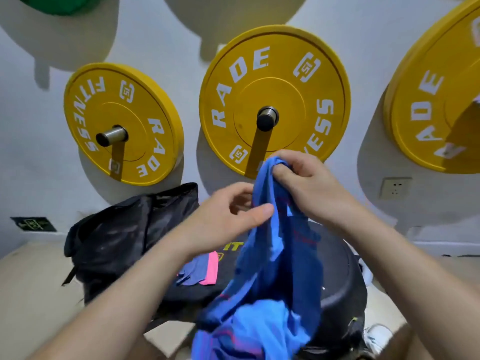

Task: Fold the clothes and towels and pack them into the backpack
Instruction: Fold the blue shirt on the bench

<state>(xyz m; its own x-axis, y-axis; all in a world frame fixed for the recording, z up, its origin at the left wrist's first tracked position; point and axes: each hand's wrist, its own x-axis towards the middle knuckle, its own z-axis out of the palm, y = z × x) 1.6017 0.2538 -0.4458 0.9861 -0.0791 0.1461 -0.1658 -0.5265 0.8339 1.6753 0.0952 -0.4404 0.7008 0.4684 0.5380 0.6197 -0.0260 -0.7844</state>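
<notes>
A blue garment (270, 268) with pink and dark markings hangs in front of me, bunched and unfolded. My right hand (306, 183) grips its top edge, fingers curled round the cloth. My left hand (231, 216) holds the fabric lower down, thumb across the front of it. A black backpack (117, 240) stands slumped on the floor at the left, against the wall. A small folded pile of blue-grey and pink cloth (202, 271) lies on a black weight plate (345, 284) under the garment.
Yellow weight plates (122, 120) (275, 97) hang on pegs on the white wall behind, with a third at the right edge (426, 100). A wall socket (394, 188) sits low right. A white shoe (379, 336) shows at the bottom right on the beige floor.
</notes>
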